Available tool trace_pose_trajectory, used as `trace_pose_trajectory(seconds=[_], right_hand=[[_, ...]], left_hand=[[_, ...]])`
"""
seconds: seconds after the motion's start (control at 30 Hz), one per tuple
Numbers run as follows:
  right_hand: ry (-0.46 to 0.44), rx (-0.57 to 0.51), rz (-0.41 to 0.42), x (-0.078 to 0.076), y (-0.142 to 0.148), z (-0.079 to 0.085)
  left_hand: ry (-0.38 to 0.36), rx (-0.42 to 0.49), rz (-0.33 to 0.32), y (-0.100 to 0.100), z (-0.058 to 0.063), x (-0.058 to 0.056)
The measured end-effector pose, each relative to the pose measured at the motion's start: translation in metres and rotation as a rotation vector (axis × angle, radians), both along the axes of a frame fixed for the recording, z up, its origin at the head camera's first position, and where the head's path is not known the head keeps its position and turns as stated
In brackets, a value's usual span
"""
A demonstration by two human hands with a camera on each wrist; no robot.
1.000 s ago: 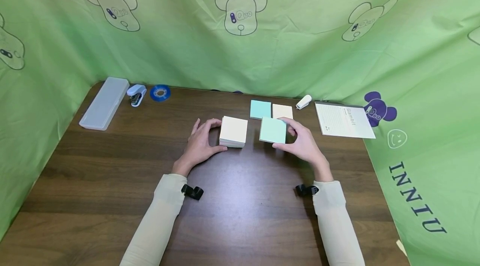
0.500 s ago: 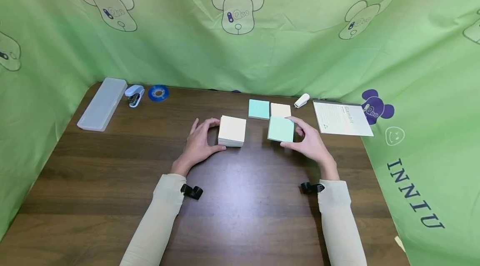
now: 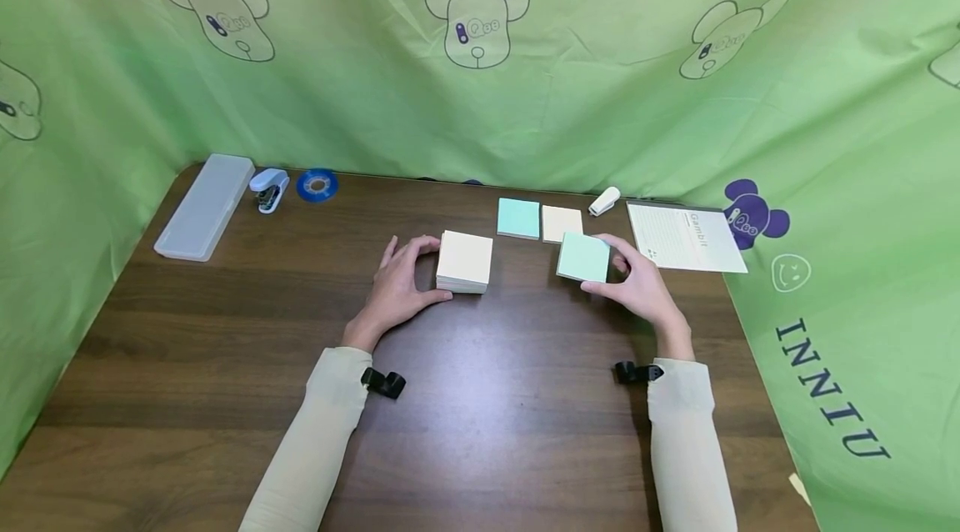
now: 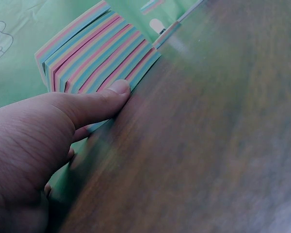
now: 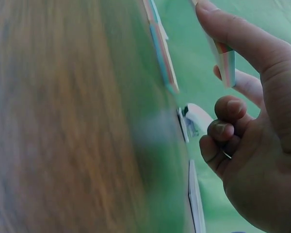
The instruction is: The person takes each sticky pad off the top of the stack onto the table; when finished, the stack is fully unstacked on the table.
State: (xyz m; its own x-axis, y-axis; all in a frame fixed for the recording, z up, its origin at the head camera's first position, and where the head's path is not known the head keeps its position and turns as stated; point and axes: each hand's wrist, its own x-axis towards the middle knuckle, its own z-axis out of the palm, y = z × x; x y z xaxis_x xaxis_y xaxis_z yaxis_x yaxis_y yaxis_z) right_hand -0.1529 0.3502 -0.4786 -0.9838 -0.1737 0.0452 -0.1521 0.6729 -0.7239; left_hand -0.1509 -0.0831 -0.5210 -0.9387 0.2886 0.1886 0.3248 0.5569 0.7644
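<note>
My left hand (image 3: 397, 286) grips a tall stack of sticky note pads (image 3: 464, 258) standing on the table, its top sheet cream. In the left wrist view the thumb presses the striped side of the stack (image 4: 99, 56), layered in pink, yellow and blue. Thumb and forefinger of my right hand (image 3: 637, 282) pinch a mint-green sticky note pad (image 3: 583, 257), held above the table. Its layered edge (image 5: 227, 68) shows in the right wrist view, the other fingers curled beneath. Behind it lie a turquoise pad (image 3: 518, 218) and a cream pad (image 3: 561, 223), side by side.
A white stapler (image 3: 604, 201) and a notepad (image 3: 686, 238) lie at the back right. Along the back left are a translucent pencil case (image 3: 205, 208), a light blue stapler (image 3: 270, 188) and a blue tape roll (image 3: 317, 185). A green curtain (image 3: 480, 115) borders the table.
My right hand has moved to the right with the mint-green pad, away from the stack, uncovering more of the cream pad behind. My left hand stays at the stack.
</note>
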Motion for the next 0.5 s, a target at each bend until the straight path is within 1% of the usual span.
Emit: trace_pose_trajectory(seconds=[0.2,0.5], right_hand=[[-0.032,0.042,-0.027,0.000,0.012,-0.001],[-0.017,0.086,-0.066,0.004,0.029,0.000]], left_hand=[[-0.006,-0.003,0.002,-0.001,0.000,0.000],[-0.002,-0.007,0.001,0.000,0.000,0.000]])
